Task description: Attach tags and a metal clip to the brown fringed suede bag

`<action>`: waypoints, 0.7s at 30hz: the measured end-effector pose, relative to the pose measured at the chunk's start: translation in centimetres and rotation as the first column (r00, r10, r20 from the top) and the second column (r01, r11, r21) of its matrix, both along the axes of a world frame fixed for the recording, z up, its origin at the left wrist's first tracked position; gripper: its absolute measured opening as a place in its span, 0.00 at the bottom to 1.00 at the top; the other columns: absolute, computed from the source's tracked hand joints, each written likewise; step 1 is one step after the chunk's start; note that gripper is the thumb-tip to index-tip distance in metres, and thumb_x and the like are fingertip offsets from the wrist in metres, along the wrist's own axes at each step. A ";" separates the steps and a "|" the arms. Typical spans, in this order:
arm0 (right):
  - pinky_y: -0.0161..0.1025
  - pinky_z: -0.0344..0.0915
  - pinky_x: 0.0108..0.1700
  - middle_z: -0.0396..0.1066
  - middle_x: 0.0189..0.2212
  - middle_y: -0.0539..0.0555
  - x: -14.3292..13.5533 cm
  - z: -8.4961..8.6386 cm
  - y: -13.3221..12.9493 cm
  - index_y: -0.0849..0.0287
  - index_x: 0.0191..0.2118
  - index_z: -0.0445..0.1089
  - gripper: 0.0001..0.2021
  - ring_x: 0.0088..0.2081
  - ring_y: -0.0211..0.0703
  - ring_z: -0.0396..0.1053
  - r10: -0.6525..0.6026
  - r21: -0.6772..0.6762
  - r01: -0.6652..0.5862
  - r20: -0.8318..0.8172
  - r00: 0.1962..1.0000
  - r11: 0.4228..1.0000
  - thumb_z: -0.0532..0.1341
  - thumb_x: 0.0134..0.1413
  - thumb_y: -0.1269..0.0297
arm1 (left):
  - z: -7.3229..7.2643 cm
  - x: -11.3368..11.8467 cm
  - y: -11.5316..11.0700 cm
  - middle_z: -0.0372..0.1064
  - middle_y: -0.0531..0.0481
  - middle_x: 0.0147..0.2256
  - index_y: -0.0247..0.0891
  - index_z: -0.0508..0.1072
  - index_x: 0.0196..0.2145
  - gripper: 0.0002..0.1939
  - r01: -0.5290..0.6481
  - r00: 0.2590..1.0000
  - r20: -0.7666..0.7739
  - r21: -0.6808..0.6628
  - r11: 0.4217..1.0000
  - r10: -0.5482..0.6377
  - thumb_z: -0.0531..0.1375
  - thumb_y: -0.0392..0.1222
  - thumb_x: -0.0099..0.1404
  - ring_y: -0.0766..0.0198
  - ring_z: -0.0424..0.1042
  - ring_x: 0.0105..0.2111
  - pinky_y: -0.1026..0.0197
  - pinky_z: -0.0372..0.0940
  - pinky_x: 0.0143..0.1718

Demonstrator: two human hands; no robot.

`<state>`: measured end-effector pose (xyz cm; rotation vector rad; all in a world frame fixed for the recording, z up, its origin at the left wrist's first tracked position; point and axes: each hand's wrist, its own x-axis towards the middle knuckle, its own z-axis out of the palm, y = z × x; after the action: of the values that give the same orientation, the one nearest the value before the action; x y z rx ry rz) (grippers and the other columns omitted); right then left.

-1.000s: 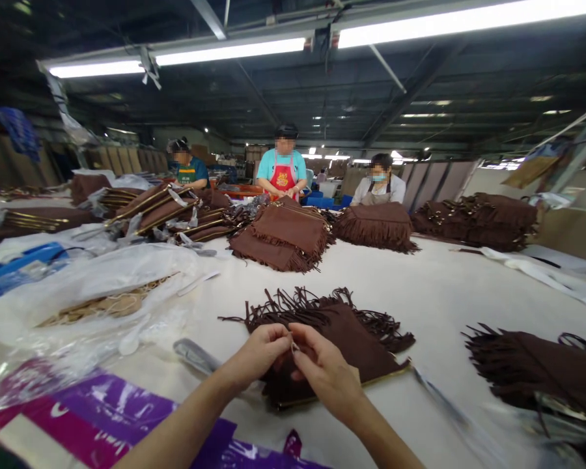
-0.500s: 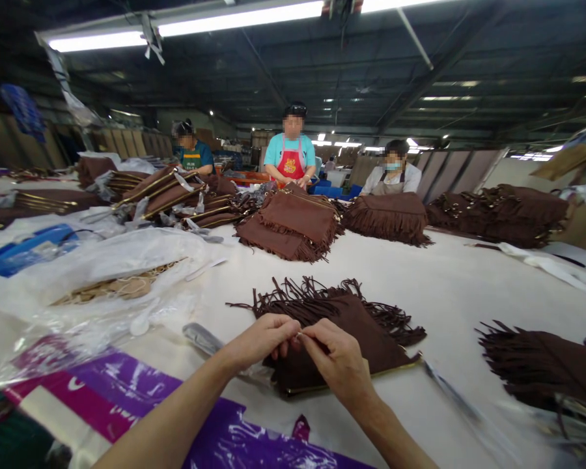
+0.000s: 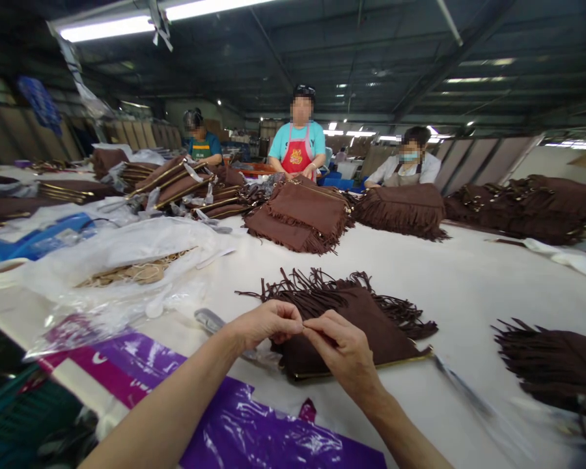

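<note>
Your left hand (image 3: pixel 266 324) and right hand (image 3: pixel 344 352) meet over the brown fringed bag (image 3: pixel 344 322) lying on the white worktop (image 3: pixel 459 286). Both hands' fingers are pinched together on something too small to identify. Purple plastic (image 3: pixel 254 436) lies at 7 o'clock from the bag.

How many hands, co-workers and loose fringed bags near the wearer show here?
Hands: 2, left hand and right hand
Co-workers: 3
Loose fringed bags: 2
Total: 7
</note>
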<state>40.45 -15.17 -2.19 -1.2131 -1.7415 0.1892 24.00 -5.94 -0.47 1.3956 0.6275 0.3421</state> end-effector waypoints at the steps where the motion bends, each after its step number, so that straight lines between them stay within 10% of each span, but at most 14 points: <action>1: 0.33 0.60 0.30 0.66 0.25 0.50 0.0 -0.1 0.1 0.57 0.33 0.74 0.08 0.27 0.39 0.65 -0.004 -0.002 0.004 -0.011 1.000 1.000 0.59 0.60 0.65 | 0.0 0.0 0.0 0.56 0.61 0.18 0.36 0.66 0.25 0.12 0.008 1.000 0.004 0.023 1.000 -0.008 0.64 0.45 0.47 0.73 0.53 0.18 0.68 0.48 0.21; 6: 0.33 0.57 0.29 0.66 0.22 0.48 -0.4 -1.0 0.1 0.59 0.27 0.72 0.09 0.25 0.38 0.62 0.012 -0.099 -0.024 -0.120 0.993 0.995 0.59 0.57 0.65 | 0.4 -0.1 -0.7 0.56 0.58 0.18 0.37 0.62 0.21 0.13 0.065 0.985 -0.174 0.371 0.926 0.001 0.52 0.45 0.61 0.70 0.54 0.20 0.65 0.50 0.23; 10: 0.32 0.56 0.27 0.65 0.21 0.47 -0.7 -2.3 -0.1 0.59 0.27 0.71 0.11 0.25 0.38 0.61 0.023 -0.306 -0.099 -0.242 0.970 0.947 0.59 0.57 0.61 | 0.3 -1.2 -3.3 0.61 0.55 0.23 0.38 0.64 0.24 0.13 0.171 0.895 -0.383 0.766 0.620 0.227 0.50 0.41 0.66 0.66 0.60 0.26 0.63 0.54 0.30; 16: 0.33 0.58 0.31 0.65 0.22 0.47 -0.5 -3.2 0.2 0.60 0.26 0.70 0.10 0.27 0.39 0.62 0.039 -0.328 -0.161 -0.349 0.936 0.931 0.59 0.54 0.62 | -1.2 -3.0 -6.4 0.68 0.47 0.40 0.37 0.66 0.37 0.07 0.387 0.758 -0.539 0.824 0.414 0.366 0.60 0.40 0.62 0.57 0.65 0.40 0.57 0.60 0.41; 21: 0.32 0.59 0.30 0.68 0.22 0.48 -0.5 -3.4 0.4 0.60 0.27 0.73 0.09 0.26 0.39 0.63 0.075 -0.340 -0.203 -0.354 0.932 0.918 0.59 0.52 0.62 | -1.3 -3.3 -6.0 0.69 0.48 0.39 0.39 0.66 0.36 0.01 0.506 0.699 -0.622 0.779 0.371 0.353 0.55 0.37 0.67 0.57 0.66 0.40 0.56 0.61 0.41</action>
<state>39.96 -14.81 -5.63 -1.2329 -1.5291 0.7999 20.72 -11.97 -1.75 2.8029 1.0860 -0.0227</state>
